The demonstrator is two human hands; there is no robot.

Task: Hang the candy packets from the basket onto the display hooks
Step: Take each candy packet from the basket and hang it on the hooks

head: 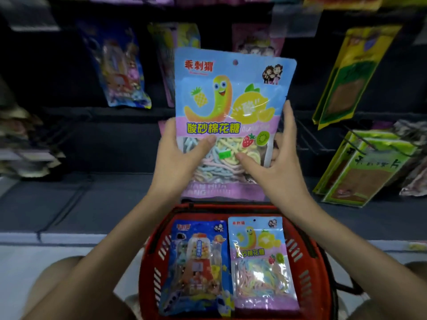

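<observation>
1. The display wall [300,88] fills the far side. A blue hung packet [120,70] is far left and green packets [360,167] are on the right. Bare display hooks [312,137] sit just right of my hands.
2. The basket [307,262] is near me and holds two packets not yet hung: a blue packet [196,264] on the left and a pastel packet [261,262] on the right.
3. The candy packet [231,95] is upright above the basket, on no hook.
4. My left hand [180,155] and right hand [277,162] clamp its lower sides, thumbs in front.
5. Its hang hole [235,62] is free.
</observation>
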